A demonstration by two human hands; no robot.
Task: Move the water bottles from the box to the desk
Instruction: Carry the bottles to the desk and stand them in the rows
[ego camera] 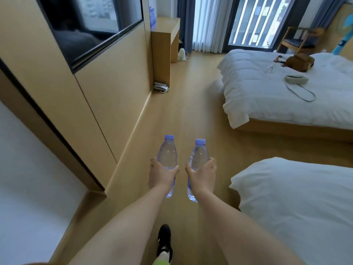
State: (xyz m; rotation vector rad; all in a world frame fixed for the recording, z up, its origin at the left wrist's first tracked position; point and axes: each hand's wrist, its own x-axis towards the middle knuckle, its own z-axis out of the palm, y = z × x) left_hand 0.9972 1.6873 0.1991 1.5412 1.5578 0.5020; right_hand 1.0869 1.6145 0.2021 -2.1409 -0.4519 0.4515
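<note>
My left hand (161, 174) grips a clear water bottle (168, 152) with a pale blue cap around its middle. My right hand (202, 174) grips a second, matching bottle (199, 154) the same way. Both bottles are held out in front of me above the wooden floor, caps pointing away. The wooden desk (170, 28) stands far ahead on the left by the window, with several blue bottles (152, 16) standing on its top against the wall. The box is out of view.
A wooden wall panel with a dark screen (91, 29) runs along the left. Two white beds (286, 88) sit on the right, the far one with bags on it. A telephone (160, 86) and a white kettle (181, 53) lie on the floor near the desk.
</note>
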